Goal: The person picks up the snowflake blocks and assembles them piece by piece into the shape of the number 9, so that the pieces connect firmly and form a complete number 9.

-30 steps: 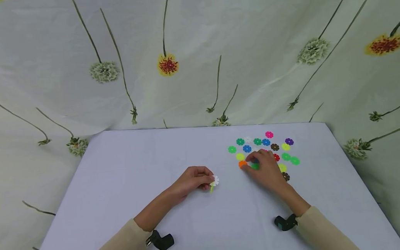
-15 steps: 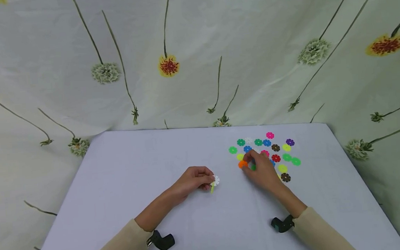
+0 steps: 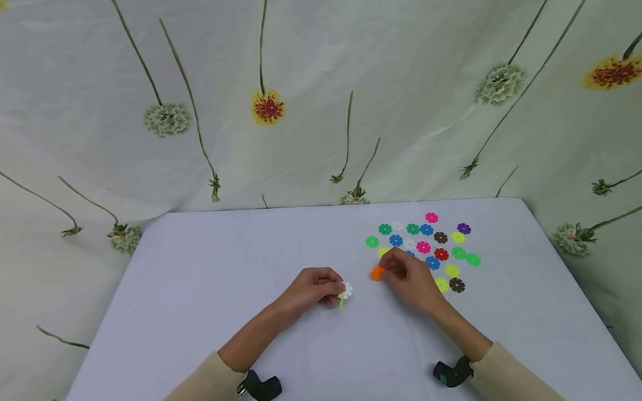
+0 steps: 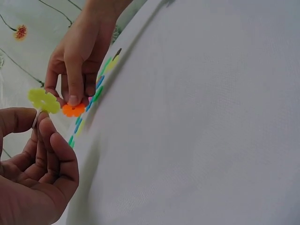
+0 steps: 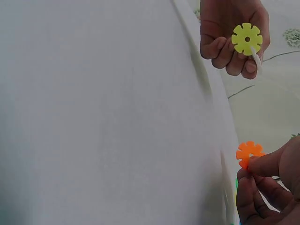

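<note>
My left hand [image 3: 312,291] pinches a white notched disc [image 3: 348,290] between thumb and fingers. Slotted into it at an angle is a yellow notched disc [image 5: 247,39], facing the right wrist camera. To the right, my right hand [image 3: 411,279] holds an orange notched disc [image 3: 377,273] by its edge between thumb and fingertips. In the left wrist view the orange disc [image 4: 73,110] appears just beyond the yellow disc [image 4: 44,100]. A small gap separates the two hands in the head view.
Several loose notched discs lie spread at the right rear of the white table [image 3: 218,251], among them a pink disc [image 3: 431,217], a purple disc [image 3: 464,228] and a brown disc [image 3: 457,285]. A flower-patterned cloth [image 3: 311,58] hangs behind the table.
My right hand has picked up the orange disc from the spread and carried it a little left and nearer. The left hand stays in place with the joined white and yellow discs.
</note>
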The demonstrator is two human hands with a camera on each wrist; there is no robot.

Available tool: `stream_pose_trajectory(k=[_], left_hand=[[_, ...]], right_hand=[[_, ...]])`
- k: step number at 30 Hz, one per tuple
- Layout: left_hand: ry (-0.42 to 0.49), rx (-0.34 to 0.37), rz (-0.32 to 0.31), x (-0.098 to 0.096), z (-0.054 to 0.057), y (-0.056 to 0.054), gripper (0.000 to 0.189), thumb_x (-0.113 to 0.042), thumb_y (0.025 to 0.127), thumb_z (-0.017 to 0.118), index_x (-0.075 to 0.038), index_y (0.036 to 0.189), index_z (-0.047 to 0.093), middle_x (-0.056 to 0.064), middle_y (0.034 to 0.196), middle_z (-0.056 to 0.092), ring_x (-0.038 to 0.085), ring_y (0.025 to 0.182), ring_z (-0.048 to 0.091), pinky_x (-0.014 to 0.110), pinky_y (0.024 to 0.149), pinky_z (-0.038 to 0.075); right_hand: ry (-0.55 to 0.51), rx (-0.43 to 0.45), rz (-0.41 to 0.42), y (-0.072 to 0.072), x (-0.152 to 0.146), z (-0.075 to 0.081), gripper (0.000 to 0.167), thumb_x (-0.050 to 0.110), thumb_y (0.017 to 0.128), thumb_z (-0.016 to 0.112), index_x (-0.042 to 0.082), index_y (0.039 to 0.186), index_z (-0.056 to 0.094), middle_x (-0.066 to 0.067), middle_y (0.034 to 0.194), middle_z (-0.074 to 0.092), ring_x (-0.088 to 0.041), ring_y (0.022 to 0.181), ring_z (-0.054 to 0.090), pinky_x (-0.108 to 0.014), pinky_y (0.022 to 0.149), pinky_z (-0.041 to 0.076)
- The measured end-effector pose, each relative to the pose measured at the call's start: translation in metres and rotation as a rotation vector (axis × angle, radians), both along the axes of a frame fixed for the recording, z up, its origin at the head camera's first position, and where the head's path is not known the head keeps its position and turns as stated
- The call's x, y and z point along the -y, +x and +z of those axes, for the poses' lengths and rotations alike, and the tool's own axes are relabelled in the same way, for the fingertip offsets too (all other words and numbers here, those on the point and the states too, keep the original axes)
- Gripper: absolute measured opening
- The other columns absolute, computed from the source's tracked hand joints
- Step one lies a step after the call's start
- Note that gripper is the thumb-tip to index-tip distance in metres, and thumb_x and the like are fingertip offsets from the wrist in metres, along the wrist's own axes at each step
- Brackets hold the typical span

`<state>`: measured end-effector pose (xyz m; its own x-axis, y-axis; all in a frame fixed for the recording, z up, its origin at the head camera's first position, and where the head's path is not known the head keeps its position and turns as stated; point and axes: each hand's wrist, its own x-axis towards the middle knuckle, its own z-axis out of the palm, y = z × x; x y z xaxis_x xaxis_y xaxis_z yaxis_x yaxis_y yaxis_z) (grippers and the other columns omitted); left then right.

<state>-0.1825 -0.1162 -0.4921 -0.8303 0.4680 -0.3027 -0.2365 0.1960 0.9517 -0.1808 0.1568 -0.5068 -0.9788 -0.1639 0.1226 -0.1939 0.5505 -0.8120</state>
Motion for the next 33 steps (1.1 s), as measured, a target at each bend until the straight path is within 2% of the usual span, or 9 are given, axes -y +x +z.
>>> stream_pose_trajectory(k=[7,13,17,27,33], left_hand=[[-0.009,0.008,0.007,-0.001,-0.002,0.000,0.016,-0.016,0.101,0.070,-0.001,0.106,0.070,-0.006,0.082,0.069,0.009,0.074,0.061,0.023,0.075,0.054],[-0.007,0.010,0.015,-0.001,-0.002,0.000,0.016,-0.016,0.101,0.070,-0.001,0.106,0.070,-0.005,0.081,0.068,0.009,0.073,0.061,0.022,0.074,0.055],[-0.003,0.009,0.012,-0.001,-0.002,0.001,0.015,-0.015,0.100,0.070,0.000,0.105,0.070,-0.006,0.080,0.068,0.008,0.072,0.061,0.021,0.073,0.054],[-0.021,-0.006,0.017,-0.002,0.002,0.006,0.014,-0.014,0.100,0.071,-0.001,0.104,0.071,-0.007,0.077,0.068,0.007,0.072,0.061,0.021,0.074,0.054],[-0.041,-0.021,0.008,-0.004,0.004,0.007,0.015,-0.016,0.100,0.071,-0.002,0.103,0.070,-0.007,0.075,0.065,0.008,0.072,0.058,0.022,0.073,0.050]], right_hand=[[-0.089,0.038,0.061,0.009,0.011,0.006,0.015,0.006,0.099,0.075,0.015,0.110,0.071,-0.004,0.106,0.077,-0.017,0.096,0.071,-0.021,0.089,0.058],[-0.135,0.005,0.174,0.014,0.019,0.007,0.015,0.010,0.100,0.075,0.019,0.111,0.071,0.000,0.107,0.075,-0.013,0.098,0.073,-0.022,0.093,0.060],[-0.172,-0.030,0.213,0.016,0.022,0.005,0.013,0.010,0.101,0.074,0.017,0.112,0.070,-0.002,0.107,0.075,-0.011,0.098,0.072,-0.023,0.093,0.060],[-0.222,-0.090,0.240,0.021,0.028,0.003,0.014,0.008,0.100,0.076,0.013,0.111,0.071,-0.003,0.104,0.077,-0.013,0.097,0.072,-0.022,0.093,0.061],[-0.192,-0.121,0.248,0.022,0.029,0.003,0.013,0.009,0.099,0.077,0.015,0.111,0.073,-0.001,0.104,0.079,-0.014,0.096,0.074,-0.024,0.092,0.061]])
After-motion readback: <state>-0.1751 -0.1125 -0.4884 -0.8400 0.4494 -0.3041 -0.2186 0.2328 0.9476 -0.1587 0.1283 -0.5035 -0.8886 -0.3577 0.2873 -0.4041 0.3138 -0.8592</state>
